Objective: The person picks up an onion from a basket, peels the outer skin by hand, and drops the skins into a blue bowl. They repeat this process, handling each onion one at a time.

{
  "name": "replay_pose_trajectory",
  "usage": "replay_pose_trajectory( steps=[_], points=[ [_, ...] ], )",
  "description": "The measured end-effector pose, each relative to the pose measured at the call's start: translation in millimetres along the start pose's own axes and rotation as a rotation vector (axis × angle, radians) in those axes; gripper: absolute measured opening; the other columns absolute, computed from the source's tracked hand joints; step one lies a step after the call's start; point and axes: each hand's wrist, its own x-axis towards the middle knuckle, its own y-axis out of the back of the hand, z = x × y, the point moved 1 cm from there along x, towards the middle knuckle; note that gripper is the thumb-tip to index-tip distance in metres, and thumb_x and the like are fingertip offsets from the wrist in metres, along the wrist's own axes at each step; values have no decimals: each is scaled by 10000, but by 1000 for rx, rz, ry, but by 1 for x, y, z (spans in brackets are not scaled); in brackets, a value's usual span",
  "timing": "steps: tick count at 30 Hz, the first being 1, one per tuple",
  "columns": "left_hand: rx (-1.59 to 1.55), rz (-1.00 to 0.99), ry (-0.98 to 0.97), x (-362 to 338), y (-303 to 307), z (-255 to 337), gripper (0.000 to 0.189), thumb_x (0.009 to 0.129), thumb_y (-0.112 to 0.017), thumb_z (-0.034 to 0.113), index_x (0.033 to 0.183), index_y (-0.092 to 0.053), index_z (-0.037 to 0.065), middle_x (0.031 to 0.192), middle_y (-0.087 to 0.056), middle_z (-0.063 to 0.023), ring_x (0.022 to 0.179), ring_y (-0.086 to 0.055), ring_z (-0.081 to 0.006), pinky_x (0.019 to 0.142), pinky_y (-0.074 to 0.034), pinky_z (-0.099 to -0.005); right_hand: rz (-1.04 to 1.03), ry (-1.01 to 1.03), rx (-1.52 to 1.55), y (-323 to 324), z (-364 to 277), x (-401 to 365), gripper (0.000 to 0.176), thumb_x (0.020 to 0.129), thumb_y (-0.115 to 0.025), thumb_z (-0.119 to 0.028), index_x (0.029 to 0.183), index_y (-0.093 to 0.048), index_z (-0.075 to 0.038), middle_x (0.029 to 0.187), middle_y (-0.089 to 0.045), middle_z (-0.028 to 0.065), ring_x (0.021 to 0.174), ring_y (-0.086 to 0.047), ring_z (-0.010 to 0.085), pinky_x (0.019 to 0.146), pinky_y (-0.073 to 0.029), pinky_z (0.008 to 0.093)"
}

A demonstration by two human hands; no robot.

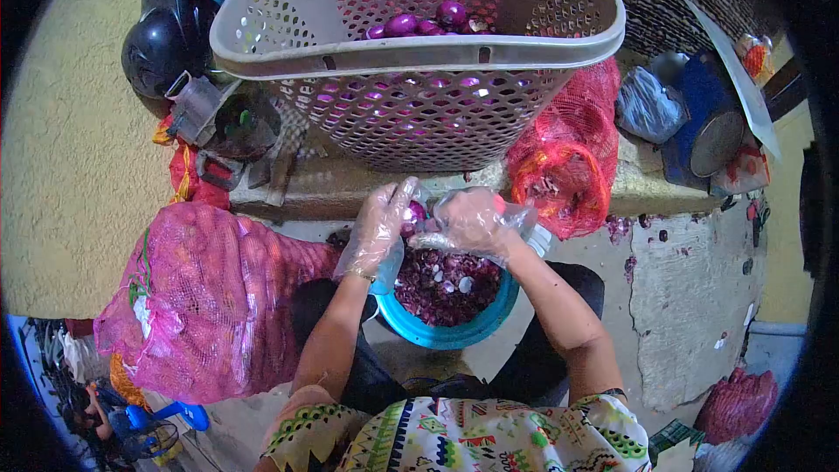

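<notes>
My left hand (377, 220), in a clear plastic glove, is closed around a red onion (413, 218). Right beside the onion is my right hand (474, 220), gloved the same way, its fingers curled in a grip. A small reddish end (499, 203) shows at the back of that grip; I cannot tell what the held thing is. Below both hands stands a turquoise basin (437, 337), between my knees. Purple onion skins (441, 297) and a few pale pieces lie in it.
A large grey perforated basket (419, 57) with peeled red onions (402, 24) stands ahead on a low ledge. A full pink mesh sack (210, 297) sits at left. A red mesh sack (564, 166) leans at the basket's right. Black helmet (153, 52) at back left.
</notes>
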Motion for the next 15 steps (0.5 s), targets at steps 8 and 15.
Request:
replay_pose_trajectory(
  steps=[8, 15],
  points=[
    [-50, 42, 0, -1, 0, 1, 550, 1015, -561, 506, 902, -678, -19, 700, -593, -84, 659, -495, -169, 672, -451, -381, 45, 26, 78, 6, -2, -2, 699, 730, -656, -798, 783, -732, -104, 666, -683, 159, 636, -695, 360, 616, -539, 469],
    [-72, 24, -1, 3, -4, -8, 575, 1019, -542, 525, 904, -677, -21, 722, -615, -79, 670, -533, -173, 685, -467, -379, 119, -42, 61, 1, 1, -1, 659, 701, -722, -761, 858, -727, -120, 664, -678, 156, 637, -693, 349, 613, -527, 465]
  ],
)
